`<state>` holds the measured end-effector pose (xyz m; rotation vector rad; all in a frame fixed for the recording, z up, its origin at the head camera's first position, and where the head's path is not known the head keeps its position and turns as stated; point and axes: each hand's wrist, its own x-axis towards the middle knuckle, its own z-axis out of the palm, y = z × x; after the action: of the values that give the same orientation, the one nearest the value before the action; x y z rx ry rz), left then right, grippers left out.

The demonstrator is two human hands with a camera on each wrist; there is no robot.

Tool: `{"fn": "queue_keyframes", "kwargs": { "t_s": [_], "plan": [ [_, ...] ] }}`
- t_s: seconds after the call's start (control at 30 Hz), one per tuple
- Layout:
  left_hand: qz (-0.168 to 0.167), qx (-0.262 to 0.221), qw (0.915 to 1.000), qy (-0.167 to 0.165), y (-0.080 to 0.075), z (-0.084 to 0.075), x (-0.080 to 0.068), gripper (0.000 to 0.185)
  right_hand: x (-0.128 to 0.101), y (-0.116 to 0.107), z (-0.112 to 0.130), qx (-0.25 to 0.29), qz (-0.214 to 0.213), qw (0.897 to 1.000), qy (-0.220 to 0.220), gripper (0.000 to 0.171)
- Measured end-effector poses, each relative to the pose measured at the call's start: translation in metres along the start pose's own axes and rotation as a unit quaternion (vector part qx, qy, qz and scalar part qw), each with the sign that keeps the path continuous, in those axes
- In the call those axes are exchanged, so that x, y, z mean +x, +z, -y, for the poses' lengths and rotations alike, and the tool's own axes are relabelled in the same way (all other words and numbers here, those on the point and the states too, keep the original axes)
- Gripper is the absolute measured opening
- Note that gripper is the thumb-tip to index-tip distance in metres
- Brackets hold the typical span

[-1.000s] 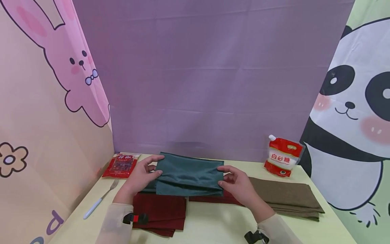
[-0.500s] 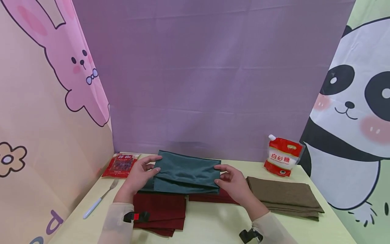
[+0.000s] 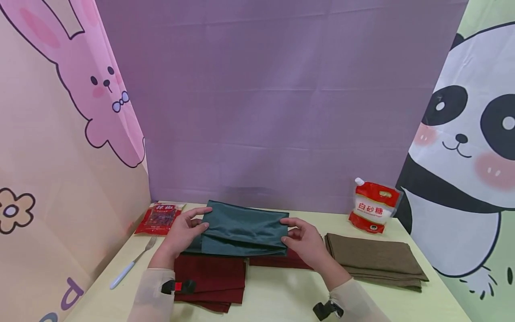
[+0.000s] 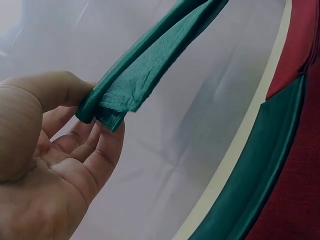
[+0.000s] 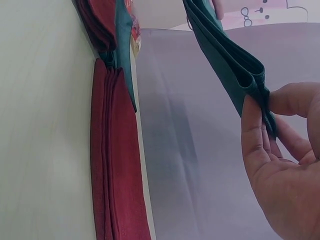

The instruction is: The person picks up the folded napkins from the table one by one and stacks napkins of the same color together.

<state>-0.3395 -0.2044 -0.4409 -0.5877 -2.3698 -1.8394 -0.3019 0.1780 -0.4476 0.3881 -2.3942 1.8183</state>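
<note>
A folded dark teal satin cloth is held up above the table between both hands. My left hand pinches its left end between thumb and fingers; the left wrist view shows the folded layers of the cloth in that grip. At the other end, my right hand pinches the cloth the same way. Below and behind it lie folded dark red cloths, partly covered. Another teal cloth lies on the table beside the red ones.
To the right a stack of folded brown cloths lies on the pale table. A red-and-white sugar pouch stands at the back right. Back left is a red packet, with a fork in front of it.
Both hands have shifted slightly to the left with the held teal cloth, the right hand a little more. More of the brown stack's left edge shows. Nothing else has moved.
</note>
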Motion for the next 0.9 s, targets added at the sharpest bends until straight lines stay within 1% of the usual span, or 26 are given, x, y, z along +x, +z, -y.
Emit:
{"fn": "queue_keyframes", "kwargs": {
  "t_s": [0.17,0.43,0.6,0.77,0.9],
  "plan": [
    [-0.006,-0.003,0.9999,-0.010,-0.001,0.005,0.000,0.049,0.004,0.004,-0.002,0.005,0.008,1.000,0.002,0.047],
    [-0.030,0.010,0.9989,-0.034,-0.005,0.014,0.001,0.049,0.014,0.012,-0.005,-0.005,0.014,1.000,-0.004,0.049],
    [-0.044,0.007,0.9979,-0.047,-0.008,0.020,0.000,0.048,0.020,0.019,-0.006,0.000,0.015,1.000,-0.005,0.049],
    [-0.071,-0.004,0.9961,-0.053,-0.009,0.023,0.000,0.045,0.029,0.027,-0.011,0.010,0.013,1.000,0.000,0.047],
    [-0.095,-0.009,0.9935,-0.062,-0.009,0.025,0.000,0.042,0.033,0.033,-0.012,0.016,0.012,1.000,0.003,0.042]
  ]
}}
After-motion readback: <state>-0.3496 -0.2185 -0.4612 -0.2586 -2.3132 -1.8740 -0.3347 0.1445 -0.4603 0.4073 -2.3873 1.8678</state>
